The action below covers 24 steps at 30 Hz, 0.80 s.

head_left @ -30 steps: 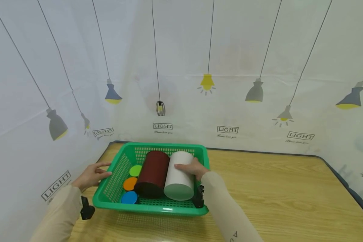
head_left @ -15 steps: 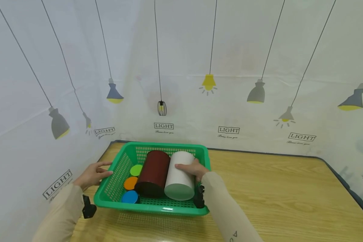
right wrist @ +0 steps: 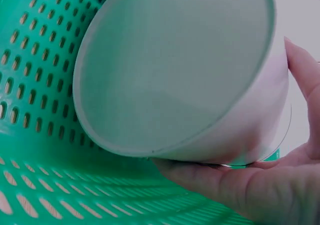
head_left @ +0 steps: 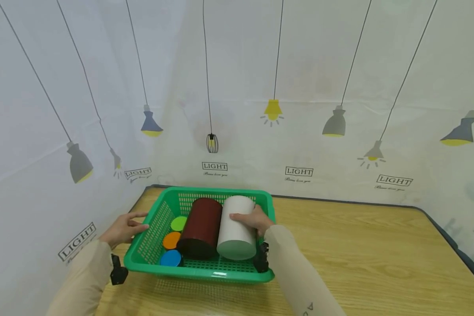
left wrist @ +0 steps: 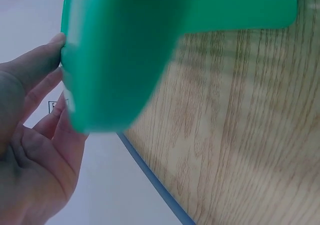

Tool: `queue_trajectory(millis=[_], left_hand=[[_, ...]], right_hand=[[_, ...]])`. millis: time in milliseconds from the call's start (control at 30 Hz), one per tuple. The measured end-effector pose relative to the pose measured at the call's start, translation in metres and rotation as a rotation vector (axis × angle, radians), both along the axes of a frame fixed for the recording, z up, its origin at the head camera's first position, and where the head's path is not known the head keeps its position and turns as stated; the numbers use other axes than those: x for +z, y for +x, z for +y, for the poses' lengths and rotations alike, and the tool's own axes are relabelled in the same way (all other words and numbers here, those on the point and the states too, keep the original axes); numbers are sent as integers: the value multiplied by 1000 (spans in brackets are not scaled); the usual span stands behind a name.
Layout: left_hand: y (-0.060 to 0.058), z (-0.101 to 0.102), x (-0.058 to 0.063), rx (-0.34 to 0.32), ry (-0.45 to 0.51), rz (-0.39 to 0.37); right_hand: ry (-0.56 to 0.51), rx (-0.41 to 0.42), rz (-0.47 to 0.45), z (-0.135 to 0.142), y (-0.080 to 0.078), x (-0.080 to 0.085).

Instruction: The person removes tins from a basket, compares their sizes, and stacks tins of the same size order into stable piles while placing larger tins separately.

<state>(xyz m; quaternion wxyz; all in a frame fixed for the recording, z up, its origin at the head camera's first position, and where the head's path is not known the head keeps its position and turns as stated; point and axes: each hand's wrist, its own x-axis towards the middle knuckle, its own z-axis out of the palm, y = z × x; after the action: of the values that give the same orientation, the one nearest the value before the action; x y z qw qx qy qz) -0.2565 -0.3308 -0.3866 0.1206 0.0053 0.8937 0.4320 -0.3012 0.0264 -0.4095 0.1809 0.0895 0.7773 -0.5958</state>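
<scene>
In the head view a green plastic basket (head_left: 197, 274) holds a dark red cylinder (head_left: 201, 224) and a white cylinder (head_left: 235, 228), lying side by side. My right hand (head_left: 256, 218) grips the white cylinder, thumb on top and fingers along its right side; the right wrist view shows fingers under its wall (right wrist: 250, 120). Along the basket's left side lie a green disc-topped piece (head_left: 178, 223), an orange one (head_left: 171, 240) and a blue one (head_left: 171, 258). My left hand (head_left: 122, 228) touches the basket's left rim from outside, fingers fairly straight.
A wood-grain table (head_left: 359, 254) carries the basket and stretches out to its right. Dark edging (head_left: 339, 200) runs round the table's border. Pale sheeting (head_left: 237, 87) printed with hanging lamps rises behind and on both sides.
The white cylinder has risen very slightly against the basket, with the right hand holding it. The left hand stays at the rim. The head view has shifted a little.
</scene>
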Motion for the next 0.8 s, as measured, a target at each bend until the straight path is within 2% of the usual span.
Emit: queue_trajectory(millis=[400, 800], left_hand=[[-2, 1, 1, 6, -19, -5], [-1, 2, -1, 11, -16, -3]], right_hand=[[-112, 59, 32, 11, -1, 16], [-356, 42, -8, 25, 4, 34]])
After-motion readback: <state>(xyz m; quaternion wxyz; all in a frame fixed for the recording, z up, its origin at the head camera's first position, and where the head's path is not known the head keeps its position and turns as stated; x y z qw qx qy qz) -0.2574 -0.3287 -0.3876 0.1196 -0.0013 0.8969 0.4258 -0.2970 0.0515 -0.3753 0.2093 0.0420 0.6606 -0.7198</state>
